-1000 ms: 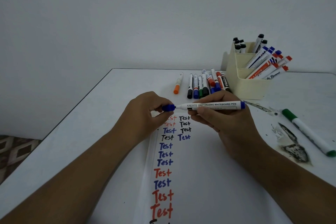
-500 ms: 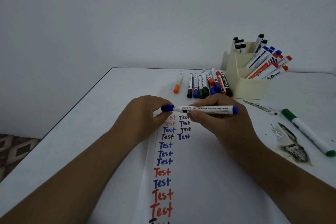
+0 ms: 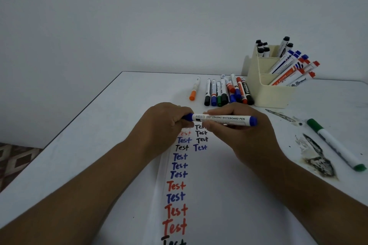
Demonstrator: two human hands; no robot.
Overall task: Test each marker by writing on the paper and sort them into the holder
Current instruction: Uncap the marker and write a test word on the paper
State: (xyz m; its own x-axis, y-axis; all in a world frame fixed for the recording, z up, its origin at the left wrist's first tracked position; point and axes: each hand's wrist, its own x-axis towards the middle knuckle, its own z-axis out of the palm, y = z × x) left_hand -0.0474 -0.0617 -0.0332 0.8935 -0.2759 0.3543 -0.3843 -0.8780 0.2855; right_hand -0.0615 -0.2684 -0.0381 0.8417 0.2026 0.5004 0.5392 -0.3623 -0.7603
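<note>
A: Over the paper (image 3: 229,195), mid-counter, both hands meet on one blue marker (image 3: 225,119). It lies level, label up: "EASY ERASING WHITEBOARD PEN".

B: Who's got what?

A: Left hand (image 3: 165,125) is curled round the blue cap end, fingers pinching it. Right hand (image 3: 239,135) grips the barrel from underneath, fingers wrapped, blue tail poking out past them to the right.

B: And the paper?

A: A column of "Test" in red, blue and black runs toward the camera, with a shorter second column beside it near the hands.

B: The rest of the pens?

A: A row of markers (image 3: 227,91) lies side by side on the counter (image 3: 99,135) just behind the hands, with an orange marker (image 3: 194,89) a little apart to their left. The cream holder (image 3: 272,93) sits right of that row, black-capped pens in its back section, blue and red ones leaning out of the front sections.

B: Far right?

A: A green marker (image 3: 334,143) lies on the counter, dark smudges (image 3: 318,161) beside it.
</note>
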